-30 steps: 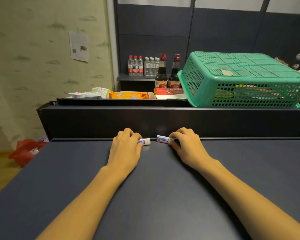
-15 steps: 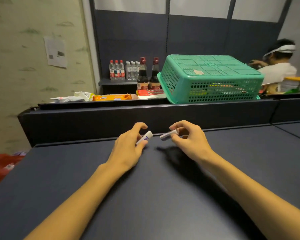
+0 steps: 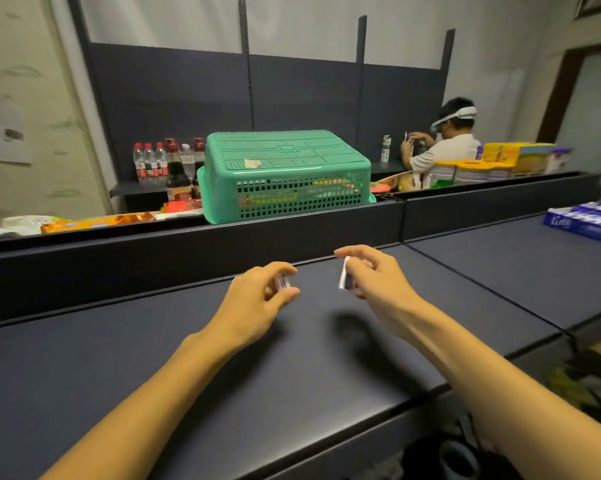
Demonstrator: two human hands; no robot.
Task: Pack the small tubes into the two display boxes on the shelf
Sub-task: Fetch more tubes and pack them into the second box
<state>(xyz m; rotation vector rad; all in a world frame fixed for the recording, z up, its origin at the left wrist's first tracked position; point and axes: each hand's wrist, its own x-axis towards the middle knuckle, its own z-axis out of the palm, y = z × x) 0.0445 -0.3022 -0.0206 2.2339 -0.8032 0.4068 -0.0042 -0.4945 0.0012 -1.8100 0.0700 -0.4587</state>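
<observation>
Head view: left hand (image 3: 257,299) and right hand (image 3: 372,282) each pinch a small tube, display box (image 3: 585,223) far right, nearer the right hand.

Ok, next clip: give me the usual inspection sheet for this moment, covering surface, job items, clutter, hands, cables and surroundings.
Surface: dark shelf top, bare under the hands.
Job's things: one small tube in the left hand, another tube in the right; blue display box at the far right of the shelf.
Clutter: upturned green basket, bottles and snack packets behind the divider.
Hands: left hand and right hand each pinch a tube, raised above the shelf.
Cables: nothing seen.
Surroundings: another person working at the back right; paper sheet on the left wall.
</observation>
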